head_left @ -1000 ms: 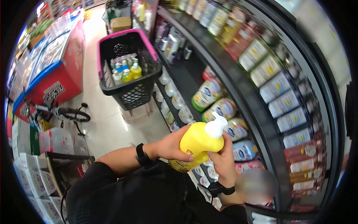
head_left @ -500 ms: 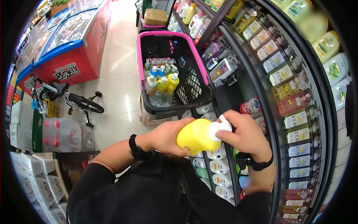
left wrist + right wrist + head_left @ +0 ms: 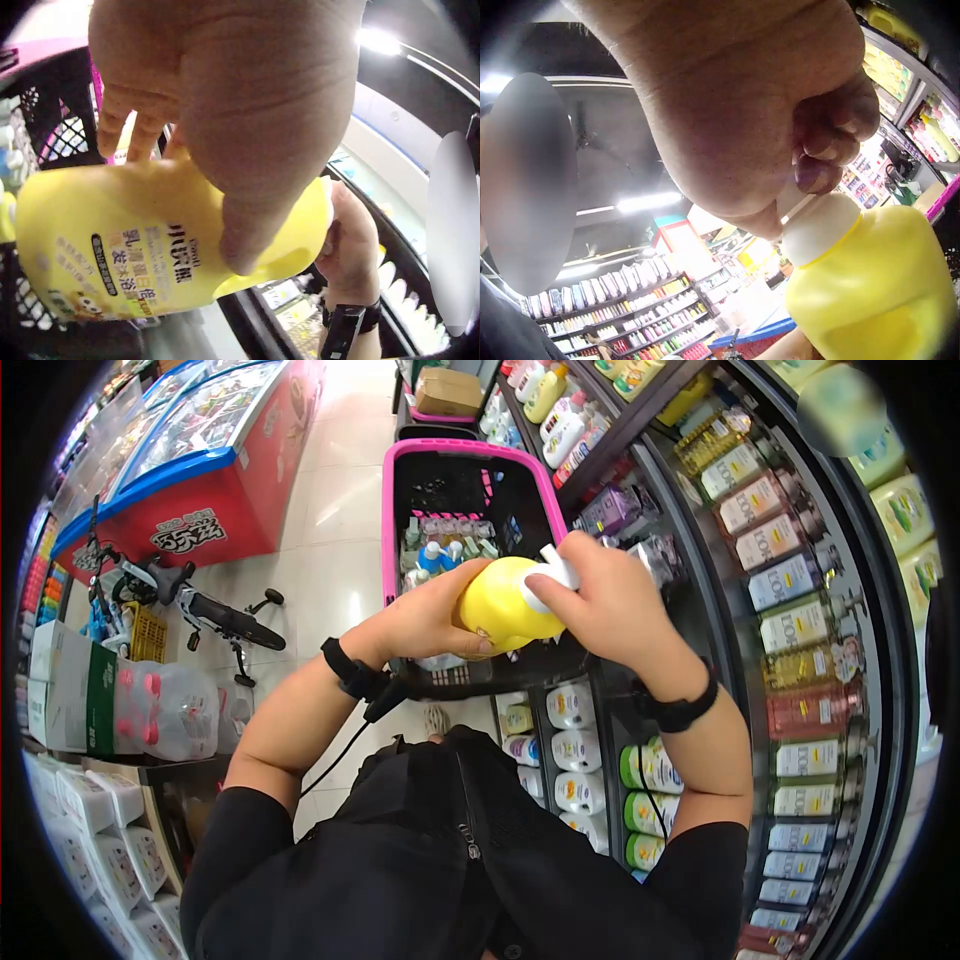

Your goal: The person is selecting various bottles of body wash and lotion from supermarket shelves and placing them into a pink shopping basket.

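Over the shopping basket [image 3: 475, 448] I hold a yellow pump bottle [image 3: 495, 610] with a handle-like recess in its side, tilted toward lying flat. My left hand [image 3: 425, 615] grips its body; in the left wrist view the thumb lies across the printed label [image 3: 127, 262]. The bottle's white pump top [image 3: 821, 231] is pinched by my right hand [image 3: 612, 600], its fingers curled in the right wrist view. Several pump bottles, among them one with a blue top [image 3: 433, 557], stand in the black basket with a pink rim, partly hidden behind my left hand.
On the right, a dark shelf holds rows of pump bottles [image 3: 770, 570]; white bottles [image 3: 575, 750] stand on lower shelves. A small bicycle [image 3: 215, 610] and a red freezer [image 3: 235, 500] are at left. A cardboard box [image 3: 448, 392] sits beyond the basket.
The right hand has moved from the bottle's side to its pump top. Both hands have brought the bottle forward from beside the shelf to over the basket, and the view has turned.
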Available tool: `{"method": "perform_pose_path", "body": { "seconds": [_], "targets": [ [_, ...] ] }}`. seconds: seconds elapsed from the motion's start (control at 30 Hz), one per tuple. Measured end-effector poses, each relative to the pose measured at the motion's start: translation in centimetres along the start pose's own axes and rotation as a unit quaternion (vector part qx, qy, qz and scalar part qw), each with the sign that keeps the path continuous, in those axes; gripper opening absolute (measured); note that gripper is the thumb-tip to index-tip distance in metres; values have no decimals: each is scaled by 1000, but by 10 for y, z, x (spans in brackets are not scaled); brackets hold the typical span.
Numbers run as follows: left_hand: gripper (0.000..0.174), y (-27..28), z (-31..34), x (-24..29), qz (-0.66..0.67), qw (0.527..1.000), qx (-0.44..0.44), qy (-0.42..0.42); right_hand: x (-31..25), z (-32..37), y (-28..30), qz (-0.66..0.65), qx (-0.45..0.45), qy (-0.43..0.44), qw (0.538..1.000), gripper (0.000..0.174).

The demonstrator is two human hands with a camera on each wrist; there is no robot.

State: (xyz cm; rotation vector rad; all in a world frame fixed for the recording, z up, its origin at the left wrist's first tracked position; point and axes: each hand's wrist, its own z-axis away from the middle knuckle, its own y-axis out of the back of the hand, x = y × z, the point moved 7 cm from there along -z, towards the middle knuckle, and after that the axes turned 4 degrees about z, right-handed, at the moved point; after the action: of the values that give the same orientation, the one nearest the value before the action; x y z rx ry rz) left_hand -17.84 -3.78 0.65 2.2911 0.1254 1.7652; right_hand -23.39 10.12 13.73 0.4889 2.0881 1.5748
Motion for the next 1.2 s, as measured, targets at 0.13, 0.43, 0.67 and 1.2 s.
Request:
{"method": "perform_pose_path", "body": {
  "seconds": [0.13, 0.43, 0.67, 1.2],
  "targets": [
    [77, 24, 5, -63, -255, 959, 118, 26, 49, -37, -75, 45, -31, 20, 998, 41],
    [50, 14, 47, -100, -386, 908, 140, 87, 133, -62, -262, 7, -172, -47, 984, 45],
    [41, 18, 50, -106, -336, 918, 194, 88, 169, -31, -355, -3, -259, -171, 951, 43],
    [38, 15, 49, -108, -339, 917, 173, 115, 216, -4, -422, 12, -251, -398, 882, 44]
  ]
}}
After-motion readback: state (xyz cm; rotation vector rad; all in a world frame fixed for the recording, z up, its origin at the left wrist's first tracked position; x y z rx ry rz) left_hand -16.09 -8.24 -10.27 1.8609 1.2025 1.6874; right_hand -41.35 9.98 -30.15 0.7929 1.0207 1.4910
